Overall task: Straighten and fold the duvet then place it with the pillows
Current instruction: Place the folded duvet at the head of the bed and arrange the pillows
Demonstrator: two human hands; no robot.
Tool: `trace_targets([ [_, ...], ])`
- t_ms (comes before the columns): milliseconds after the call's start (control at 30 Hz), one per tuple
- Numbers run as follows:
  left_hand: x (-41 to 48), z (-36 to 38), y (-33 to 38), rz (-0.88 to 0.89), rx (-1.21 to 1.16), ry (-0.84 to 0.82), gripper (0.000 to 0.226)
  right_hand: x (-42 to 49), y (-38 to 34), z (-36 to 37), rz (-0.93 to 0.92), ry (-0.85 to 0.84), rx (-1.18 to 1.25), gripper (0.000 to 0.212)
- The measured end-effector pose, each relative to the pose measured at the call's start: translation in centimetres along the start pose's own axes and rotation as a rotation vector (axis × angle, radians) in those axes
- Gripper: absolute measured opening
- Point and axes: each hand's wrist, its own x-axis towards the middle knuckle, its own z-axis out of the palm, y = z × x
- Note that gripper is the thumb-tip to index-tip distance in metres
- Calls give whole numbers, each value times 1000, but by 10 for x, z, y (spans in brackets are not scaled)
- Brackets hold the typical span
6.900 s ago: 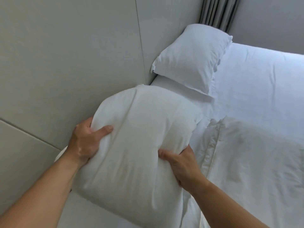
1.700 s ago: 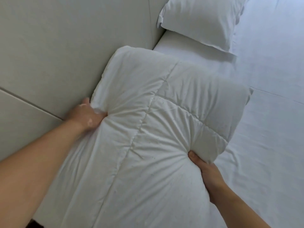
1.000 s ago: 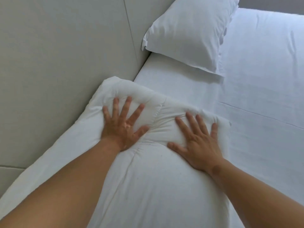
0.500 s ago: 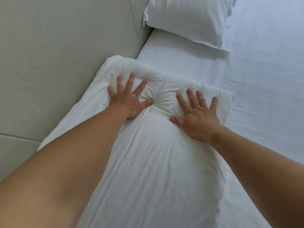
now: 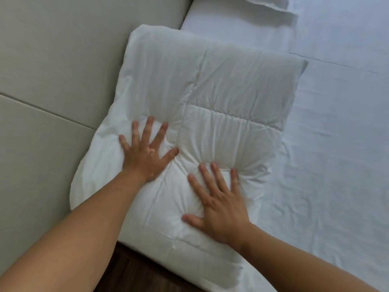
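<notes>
The folded white quilted duvet (image 5: 221, 85) lies on the bed against the grey padded headboard. My left hand (image 5: 147, 152) presses flat on its left part with fingers spread. My right hand (image 5: 221, 203) presses flat on it nearer to me, fingers straight. Only the lower edge of a white pillow (image 5: 271, 3) shows at the top of the view, beyond the duvet.
The grey padded headboard (image 5: 63, 60) runs along the left. The white bed sheet (image 5: 336, 144) spreads to the right. A strip of dark wood floor (image 5: 134, 272) shows below the bed's near edge.
Both hands have slid toward me along the duvet while still pressing flat. The view has tilted down, so the pillow has nearly left the top edge.
</notes>
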Motion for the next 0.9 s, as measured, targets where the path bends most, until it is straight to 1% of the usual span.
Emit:
trace_targets([
  [100,-1,-11,4,-22,2,-28,81,-10,6,-7,-16,16,-6,89],
  [200,-26,-18,23,-108,-43,-82,75,-41,15,-5,-29,33,4,81],
  [300,-74,-15,59,-163,-157,-65,72,-93,37,-1,29,16,-3,78],
  [367,-119,-6,95,-149,-190,-62,73,-142,64,2,100,-18,-22,78],
  [433,-166,0,139,-128,-212,-108,73,-196,97,5,218,-55,-31,79],
  [533,-224,-1,214,-78,-199,-191,79,-287,156,5,466,-102,9,80],
  [667,-284,-2,324,123,-139,-363,76,-420,236,-2,796,-135,99,77],
  [800,-331,9,440,327,-118,-511,75,-549,301,7,971,-168,107,73],
  [900,-363,19,531,393,-221,-667,76,-627,351,22,1103,-95,177,74],
])
